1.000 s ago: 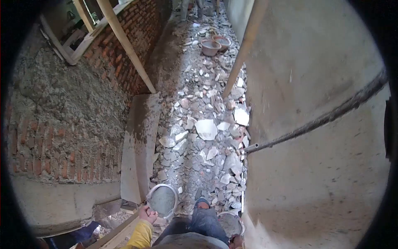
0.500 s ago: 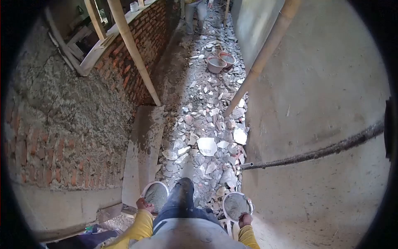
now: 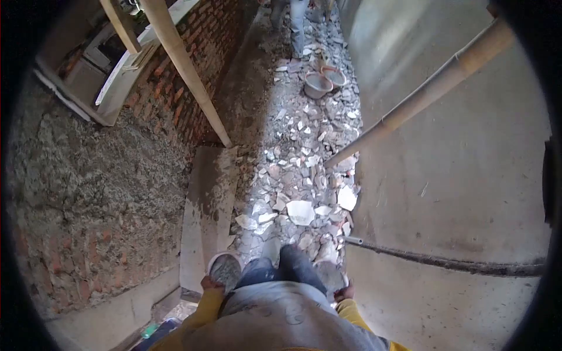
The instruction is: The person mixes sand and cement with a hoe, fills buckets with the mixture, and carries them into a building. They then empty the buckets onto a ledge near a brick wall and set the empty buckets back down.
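Note:
At the lower left, my left hand [image 3: 212,284] is closed on the rim of a round bucket [image 3: 226,270] filled with grey material. On the other side of my legs, my right hand [image 3: 344,292] grips the edge of a second bucket [image 3: 331,276], also with grey contents and partly hidden by my leg and shirt. Both buckets hang beside my thighs.
Broken rubble [image 3: 300,213] covers the passage floor. Two more buckets [image 3: 318,85] stand ahead, with a person [image 3: 297,26] just beyond. Bamboo poles [image 3: 187,70] slant on both sides. A pipe [image 3: 353,240] juts from the right wall, and a board [image 3: 205,210] lies left.
My legs have shifted, and the right bucket is now more hidden behind them. The person ahead appears closer to the two standing buckets. The view has turned slightly.

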